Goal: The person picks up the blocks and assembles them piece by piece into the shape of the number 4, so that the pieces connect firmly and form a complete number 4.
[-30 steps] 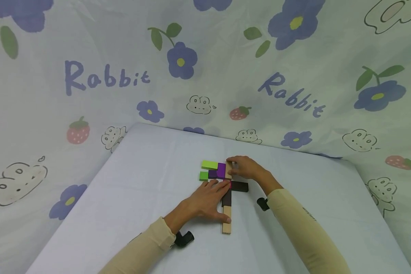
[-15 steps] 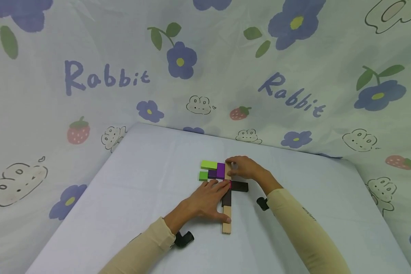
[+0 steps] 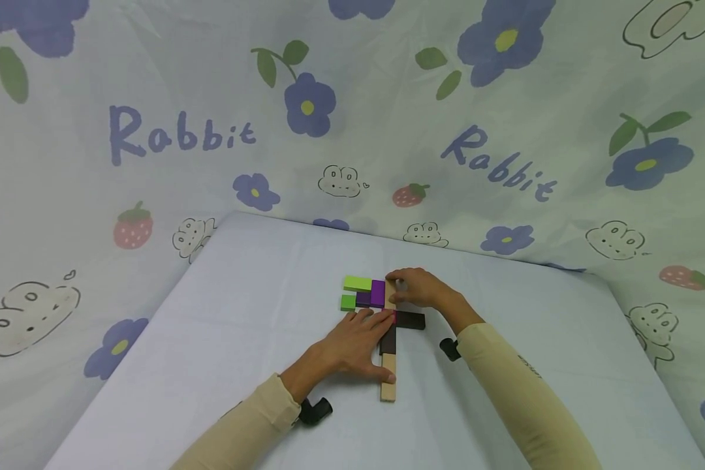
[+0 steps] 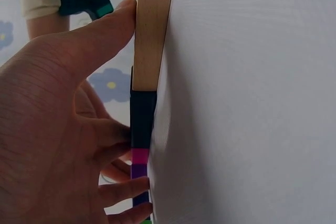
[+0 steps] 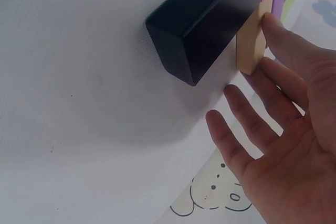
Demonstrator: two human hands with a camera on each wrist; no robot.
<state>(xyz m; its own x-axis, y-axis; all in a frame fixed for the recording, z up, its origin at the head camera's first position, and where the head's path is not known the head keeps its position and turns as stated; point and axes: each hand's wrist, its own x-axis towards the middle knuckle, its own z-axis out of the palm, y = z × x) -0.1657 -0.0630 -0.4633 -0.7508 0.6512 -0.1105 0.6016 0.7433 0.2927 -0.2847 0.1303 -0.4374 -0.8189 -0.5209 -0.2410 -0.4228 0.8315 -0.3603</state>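
Note:
Coloured blocks lie edge to edge on a white tabletop. My right hand [image 3: 420,287] pinches an upper plain wooden block [image 3: 390,287], index finger at its far end and thumb nearer. My left hand [image 3: 352,346] spreads over the column below. Its thumb touches the lower wooden block [image 3: 388,391], and its fingertips rest by the pink block [image 4: 140,156], mostly hidden in the head view. Between these is a black block [image 3: 389,341]; another black block [image 3: 411,320] juts right. Left of the upper wooden block are a purple block [image 3: 377,294] and a dark purple block [image 3: 363,299].
A lime block [image 3: 358,283] and a green block [image 3: 348,303] form the left end of the group. Black wrist mounts [image 3: 316,411] show under both sleeves. Behind the table [image 3: 258,261] hangs a patterned curtain [image 3: 352,130].
The upper wooden block and the blocks to its left have shifted very slightly left. Both hands stay almost still.

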